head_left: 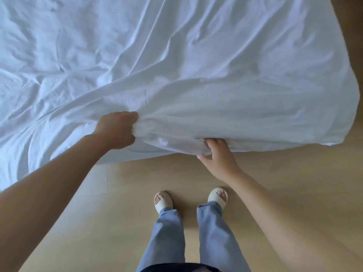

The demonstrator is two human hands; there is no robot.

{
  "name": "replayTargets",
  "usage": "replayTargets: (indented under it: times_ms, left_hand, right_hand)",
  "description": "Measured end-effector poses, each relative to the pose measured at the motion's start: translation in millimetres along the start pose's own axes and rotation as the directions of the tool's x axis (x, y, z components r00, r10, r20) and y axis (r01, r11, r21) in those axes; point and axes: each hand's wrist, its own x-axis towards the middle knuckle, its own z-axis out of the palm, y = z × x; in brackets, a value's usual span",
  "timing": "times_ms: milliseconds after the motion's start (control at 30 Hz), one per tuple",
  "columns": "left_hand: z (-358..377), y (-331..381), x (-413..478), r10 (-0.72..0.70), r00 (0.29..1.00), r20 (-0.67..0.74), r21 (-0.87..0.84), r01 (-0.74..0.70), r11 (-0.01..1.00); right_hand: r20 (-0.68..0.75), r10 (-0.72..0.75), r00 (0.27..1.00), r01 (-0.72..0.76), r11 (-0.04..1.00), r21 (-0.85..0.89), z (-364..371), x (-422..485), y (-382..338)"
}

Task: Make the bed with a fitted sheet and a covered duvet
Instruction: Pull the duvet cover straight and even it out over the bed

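A white sheet (176,65) lies wrinkled over the whole bed and hangs over its near edge. My left hand (115,130) grips a bunched fold of the sheet at the near edge. Just to the right and lower, my right hand (218,154) holds the sheet's hem, fingers curled into the cloth and thumb under the edge. Between the two hands the fabric is gathered into tight folds. The mattress itself is hidden under the cloth.
Light wooden floor (117,222) runs along the bed's near side and past its right corner (341,134). My feet in pale slippers (164,201) stand close to the bed edge, legs in blue trousers.
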Motion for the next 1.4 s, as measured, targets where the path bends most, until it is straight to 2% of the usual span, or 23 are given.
replayTargets:
  times_ms: [67, 133, 200, 267, 333, 367, 500, 533, 633, 800, 833, 933, 1000, 1067, 1167, 1267, 1333, 1400]
  left_hand:
    - [-6.0, 4.1, 1.2, 0.009, 0.999, -0.032, 0.006, -0.009, 1.000]
    - [-3.4, 20.6, -1.1, 0.043, 0.998, -0.052, 0.054, -0.040, 0.998]
    - [5.2, 54.5, -3.2, 0.165, 0.986, -0.009, 0.109, -0.163, 0.981]
    - [16.0, 97.1, 0.7, 0.274, 0.961, 0.026, 0.082, -0.275, 0.958]
    - [15.7, 129.9, 13.4, 0.261, 0.965, 0.036, -0.027, -0.261, 0.965]
    - [10.8, 138.5, 20.6, 0.237, 0.971, 0.040, -0.064, -0.234, 0.970]
    - [-9.5, 130.5, 31.8, 0.230, 0.973, -0.003, -0.031, -0.230, 0.973]
    - [-16.4, 124.7, 31.7, 0.219, 0.974, -0.057, -0.048, -0.222, 0.974]
    - [-37.1, 114.9, 37.1, 0.175, 0.973, -0.151, -0.080, -0.189, 0.979]
    - [-46.6, 113.2, 49.9, 0.068, 0.991, -0.114, -0.071, -0.077, 0.994]
    - [-44.4, 113.6, 50.9, 0.056, 0.993, -0.103, -0.067, -0.063, 0.996]
    - [-37.3, 123.7, 47.9, 0.037, 0.995, -0.093, -0.073, -0.044, 0.996]
    - [-30.1, 141.9, 42.0, 0.072, 0.992, -0.104, -0.085, -0.081, 0.993]
    - [-22.1, 174.2, 36.5, 0.193, 0.974, -0.119, -0.056, -0.201, 0.978]
    - [-11.3, 242.6, 43.5, 0.383, 0.903, -0.196, -0.069, -0.402, 0.913]
    - [-10.3, 300.6, 70.2, 0.323, 0.938, -0.125, -0.135, -0.338, 0.931]
    - [-13.5, 320.1, 87.0, 0.265, 0.961, -0.081, -0.128, -0.274, 0.953]
    - [-17.2, 321.1, 97.3, 0.289, 0.953, -0.091, -0.093, -0.297, 0.950]
  right_hand:
    - [-0.053, 0.001, 0.999, 0.003, 0.997, 0.072, 1.2, 3.4, -11.7]
    - [-0.041, 0.044, 0.998, -0.036, 0.982, 0.183, -3.8, 3.9, -23.5]
    - [-0.063, 0.039, 0.997, -0.025, 0.977, 0.212, -9.6, 0.9, -32.2]
    - [-0.081, -0.039, 0.996, 0.050, 0.990, 0.135, -16.8, -5.5, -38.2]
    - [-0.059, -0.090, 0.994, 0.094, 0.993, 0.067, -21.6, -10.2, -33.8]
    - [-0.029, -0.090, 0.996, 0.091, 0.995, 0.046, -23.4, -10.8, -26.7]
    - [0.134, 0.023, 0.991, -0.013, 0.997, -0.077, -37.3, -5.1, 16.9]
    - [0.131, 0.035, 0.991, -0.019, 0.992, -0.121, -41.3, -1.0, 27.1]
    - [-0.034, 0.056, 0.998, -0.064, 0.951, -0.301, -54.0, 11.1, 48.0]
    - [-0.072, 0.213, 0.974, -0.217, 0.804, -0.553, -111.7, -9.3, 100.3]
    - [-0.118, 0.229, 0.966, -0.255, 0.790, -0.558, -126.8, -17.2, 110.7]
    - [-0.366, 0.188, 0.911, -0.312, 0.896, -0.317, -156.4, -30.2, 119.6]
    - [-0.462, 0.114, 0.879, -0.226, 0.954, -0.196, -164.5, -30.1, 108.2]
    - [-0.468, 0.036, 0.883, -0.134, 0.975, -0.179, -169.9, -29.5, 100.7]
    - [-0.369, 0.016, 0.929, -0.098, 0.974, -0.204, -173.5, -28.5, 100.2]
    - [-0.387, -0.006, 0.922, -0.059, 0.986, -0.155, -168.2, -29.3, 103.2]
    - [-0.447, 0.042, 0.894, -0.104, 0.988, -0.116, -161.3, -27.3, 105.7]
    - [-0.490, 0.114, 0.864, -0.178, 0.980, -0.085, -156.6, -23.1, 114.2]
